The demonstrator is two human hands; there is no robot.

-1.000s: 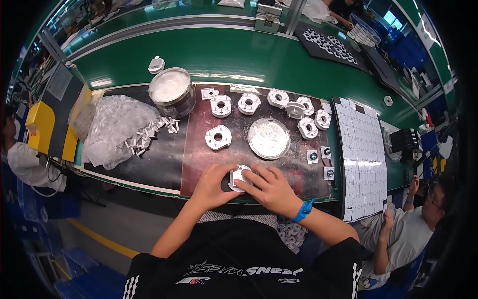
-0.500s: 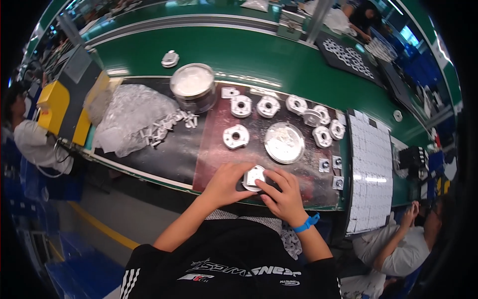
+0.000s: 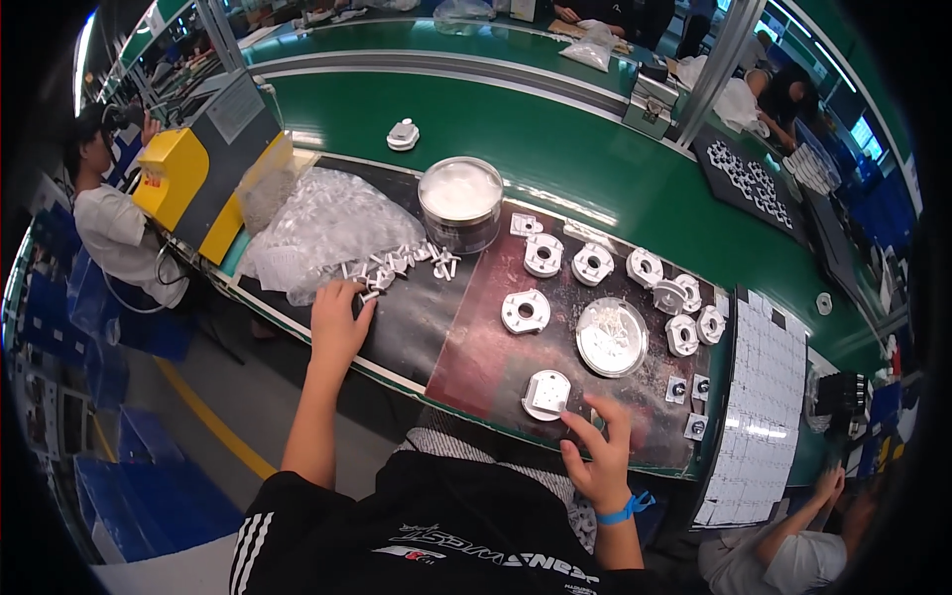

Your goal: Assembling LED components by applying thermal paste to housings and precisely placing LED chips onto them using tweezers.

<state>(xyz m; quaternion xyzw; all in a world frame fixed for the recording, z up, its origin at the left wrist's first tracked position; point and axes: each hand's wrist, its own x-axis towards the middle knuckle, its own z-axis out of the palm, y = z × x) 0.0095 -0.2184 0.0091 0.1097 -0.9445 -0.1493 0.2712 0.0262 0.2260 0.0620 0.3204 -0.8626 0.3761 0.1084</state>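
- The left hand [image 3: 337,322] lay palm-down near the front edge of the black mat [image 3: 416,322], its fingers loosely curled over the small white clips [image 3: 397,266] at the near end of the scattered pile; whether it pinched one could not be told.
- The right hand [image 3: 595,456] rested at the front edge of the red mat [image 3: 486,372], fingers spread apart and holding nothing, fingertips just beside the white square-backed part [image 3: 546,394], which lay flat on that edge.
- One such square-backed part sat there; nine round white housings [image 3: 525,310] were counted on the red mat, one alone in the middle and the others strung along the back edge and right side.
- One shiny round metal dish [image 3: 612,336] lay flat between the lone housing and the right-hand group.
- One round metal tin [image 3: 461,203] with white contents stood at the back edge, where the two mats met.
- Four small white square pieces [image 3: 684,389] lay near the right end of the red mat, and another by the tin.
- A crumpled clear plastic bag [image 3: 322,228] covered the left end of the black mat, just behind the left hand.
- A white grid tray [image 3: 764,407] lay past the right end of the red mat.
- A green conveyor belt [image 3: 555,129] ran behind the mats, carrying one small white part [image 3: 402,134].
- A yellow box [image 3: 174,174] stood at the left end, beside another person's white sleeve [image 3: 109,233].
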